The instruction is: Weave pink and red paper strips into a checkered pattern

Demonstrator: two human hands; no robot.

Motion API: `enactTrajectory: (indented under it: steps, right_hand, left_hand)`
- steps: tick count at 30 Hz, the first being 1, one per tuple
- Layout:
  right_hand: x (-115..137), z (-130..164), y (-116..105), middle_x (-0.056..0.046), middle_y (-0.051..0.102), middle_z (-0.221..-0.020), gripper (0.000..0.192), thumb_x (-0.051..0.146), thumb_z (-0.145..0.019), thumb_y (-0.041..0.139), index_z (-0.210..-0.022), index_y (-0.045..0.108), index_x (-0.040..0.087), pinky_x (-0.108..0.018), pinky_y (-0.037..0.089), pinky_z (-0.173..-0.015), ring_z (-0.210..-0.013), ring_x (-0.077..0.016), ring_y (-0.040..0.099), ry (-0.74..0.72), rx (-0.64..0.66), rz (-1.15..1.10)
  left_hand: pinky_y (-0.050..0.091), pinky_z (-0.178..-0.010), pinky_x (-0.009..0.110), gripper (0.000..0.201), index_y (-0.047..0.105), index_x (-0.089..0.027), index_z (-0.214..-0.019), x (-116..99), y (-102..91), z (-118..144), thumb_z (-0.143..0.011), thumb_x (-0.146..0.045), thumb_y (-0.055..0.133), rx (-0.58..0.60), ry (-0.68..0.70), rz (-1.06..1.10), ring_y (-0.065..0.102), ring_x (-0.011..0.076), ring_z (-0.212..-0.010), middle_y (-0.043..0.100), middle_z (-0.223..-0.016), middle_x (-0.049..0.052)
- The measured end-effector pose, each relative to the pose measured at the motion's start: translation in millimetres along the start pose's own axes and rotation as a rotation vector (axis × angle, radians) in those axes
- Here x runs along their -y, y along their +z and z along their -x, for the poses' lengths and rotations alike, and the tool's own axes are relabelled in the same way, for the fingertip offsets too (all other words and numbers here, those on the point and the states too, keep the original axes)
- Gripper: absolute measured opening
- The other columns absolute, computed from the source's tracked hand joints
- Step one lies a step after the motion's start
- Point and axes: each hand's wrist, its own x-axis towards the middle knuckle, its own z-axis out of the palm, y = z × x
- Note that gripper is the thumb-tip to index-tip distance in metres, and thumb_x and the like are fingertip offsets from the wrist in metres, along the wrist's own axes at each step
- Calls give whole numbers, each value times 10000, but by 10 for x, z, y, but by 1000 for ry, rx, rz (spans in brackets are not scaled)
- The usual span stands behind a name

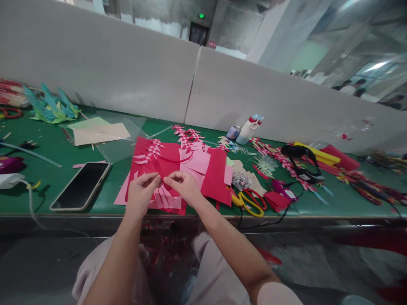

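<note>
My left hand and my right hand are close together over a pile of paper, thumbs and fingertips pinched. A narrow red paper strip shows between the fingertips; its lower end is hidden by them. Beneath lie red paper sheets and pink paper sheets, with pink cut strips fanned out under the hands. Woven red-and-pink checkered paper pieces rest on the pile's upper left, and more woven pieces lie behind it.
A phone lies to the left. Yellow-handled scissors, a red pair of handles and a black strap are at right. A white bottle stands near the partition. Blue-green paper leaves sit far left on the green table.
</note>
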Motion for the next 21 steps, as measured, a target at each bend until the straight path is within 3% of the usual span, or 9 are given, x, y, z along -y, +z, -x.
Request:
enactTrajectory:
  steps: [8, 13, 17, 21]
  right_hand:
    - [-39, -23, 0, -3, 635, -630, 250, 395, -691, 690, -671, 644, 150, -244, 436, -600, -587, -109, 548, 18, -30, 48]
    - [-42, -21, -4, 4, 608, -603, 251, 393, -713, 669, -664, 631, 149, -239, 407, -552, -548, -100, 506, -6, -17, 148]
    - [-6, -19, -34, -21, 666, -788, 297, 414, -718, 687, -851, 661, 150, -241, 450, -645, -667, -107, 547, -57, -83, 182]
    - [-7, -13, -76, -48, 697, -868, 365, 432, -723, 692, -944, 683, 141, -245, 467, -677, -730, -116, 587, 53, 68, 123]
  left_hand:
    - [511, -599, 263, 284, 709, -151, -737, 23, 5, 9, -664, -424, 733, 36, -8, 24, 617, 141, -566, 675, -599, 21]
    - [470, -573, 210, 234, 712, -144, -668, -43, 7, 34, -643, -367, 777, 44, 3, 11, 575, 103, -544, 653, -564, 7]
    - [481, -573, 217, 248, 723, -149, -692, -26, -16, 18, -653, -388, 771, 18, -25, 47, 568, 101, -533, 647, -556, -2]
    - [511, -588, 242, 293, 732, -153, -750, 10, -36, -3, -642, -422, 774, -24, -62, 97, 590, 113, -550, 665, -595, 3]
